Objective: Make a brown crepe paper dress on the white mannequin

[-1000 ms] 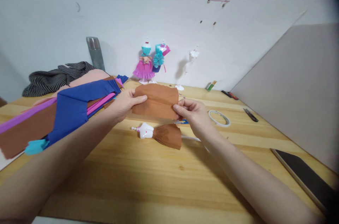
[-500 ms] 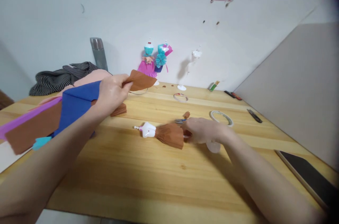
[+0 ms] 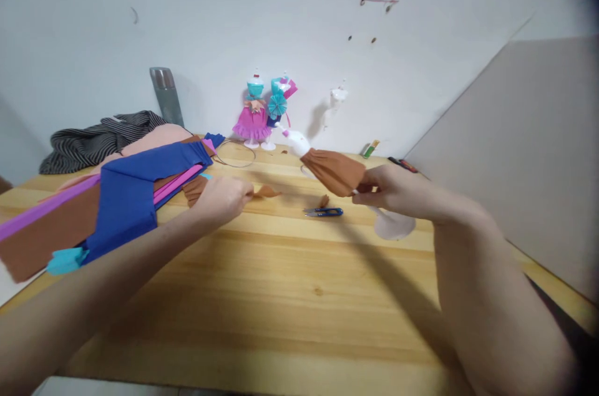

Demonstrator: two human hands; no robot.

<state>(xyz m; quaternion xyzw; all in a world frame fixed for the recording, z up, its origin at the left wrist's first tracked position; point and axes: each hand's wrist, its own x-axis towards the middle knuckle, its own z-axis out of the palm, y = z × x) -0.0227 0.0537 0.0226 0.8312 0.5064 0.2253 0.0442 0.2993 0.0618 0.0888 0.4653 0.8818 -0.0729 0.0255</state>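
Note:
My right hand [image 3: 390, 191] grips the stand of a small white mannequin [image 3: 296, 143] just below its brown crepe-paper skirt [image 3: 334, 170]. The mannequin is lifted and tilted, its neck pointing up and left and its round white base [image 3: 395, 226] below my hand. My left hand [image 3: 224, 199] is closed on a piece of brown crepe paper [image 3: 267, 192], low over the table beside a folded brown piece [image 3: 194, 190]. Between the hands lie blue-handled thread snips [image 3: 324, 212] and a small brown paper scrap [image 3: 324, 201].
Crepe-paper sheets, with blue [image 3: 124, 196] on top, cover the left side. Behind stand a dressed mannequin in pink [image 3: 253, 121], another in turquoise [image 3: 277, 104], a bare white one [image 3: 337, 96] and a grey flask [image 3: 167, 100]. A striped cloth [image 3: 93, 143] lies back left.
My right hand has picked the mannequin up off the table, uncovering the snips. My left hand has come down and slightly right with the brown paper. The view has shifted a little.

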